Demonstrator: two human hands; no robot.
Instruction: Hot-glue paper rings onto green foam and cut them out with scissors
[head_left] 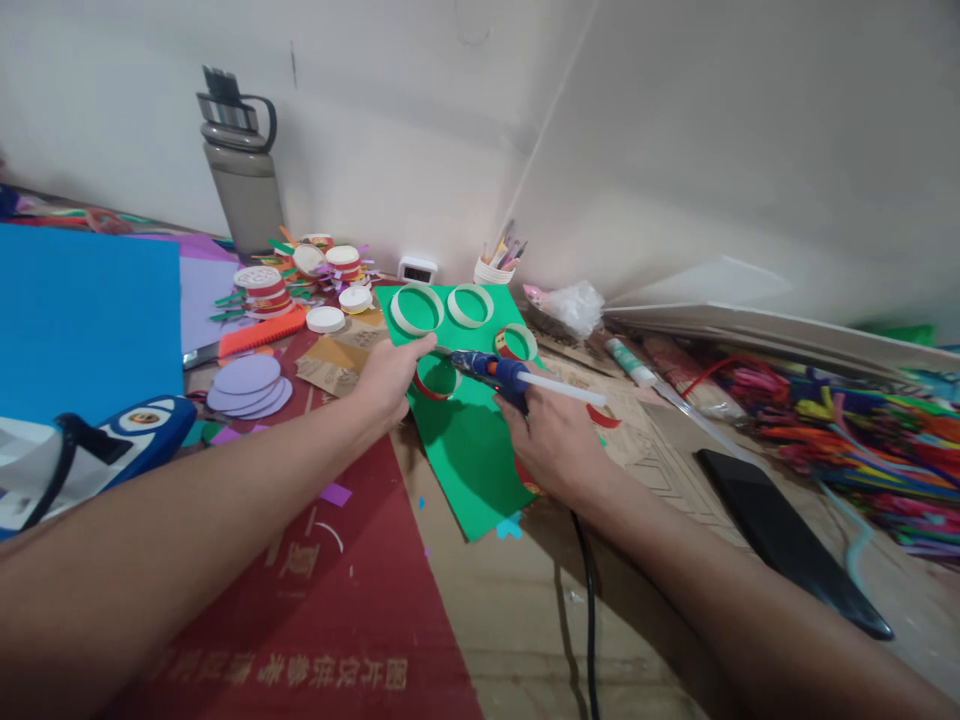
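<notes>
My right hand (559,435) grips a blue hot glue gun (480,366), with a white glue stick poking out of its back. The gun's nozzle points left, close to the fingertips of my left hand (390,380). That hand is closed at the edge of a red and white paper ring (437,382); its lower fingers are partly hidden. Under both hands lies a green sheet (472,455). Two white paper rings, one at the back left (417,310) and one beside it (471,306), stand on the sheet, with another red-lined ring (516,343) at its right edge.
An orange utility knife (262,332) and lilac paper discs (247,385) lie to the left, near a water bottle (244,180). A black phone-like slab (787,540) and colourful pipe cleaners (847,440) lie right. The gun's black cord (589,610) runs toward me over cardboard.
</notes>
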